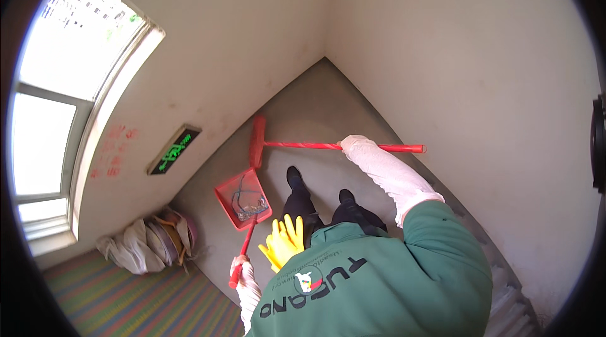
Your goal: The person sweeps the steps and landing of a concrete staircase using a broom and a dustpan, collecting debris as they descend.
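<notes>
My left hand (236, 263), its forearm in a pale sleeve cover, grips the red handle of a long-handled dustpan (232, 181). A tangled blue strand and small loose litter (253, 208) lie in the pan. My right hand (342, 145) is closed around the shaft of a red broom (303, 145), mostly hidden by the pale sleeve cover. The shaft runs sideways ahead of my shoes. On the grey floor, the broom head (257, 140) is beside the left wall, its near end at the dustpan's front edge. Yellow rubber gloves (284, 242) show at my front, beside the green shirt.
White walls (450, 53) meet in a corner ahead. On the left are a window (52, 138) and a lit green sign (173, 149). A bundle with a white sack (137, 247) lies by a striped mat (156, 299). Steps (509, 308) show at lower right.
</notes>
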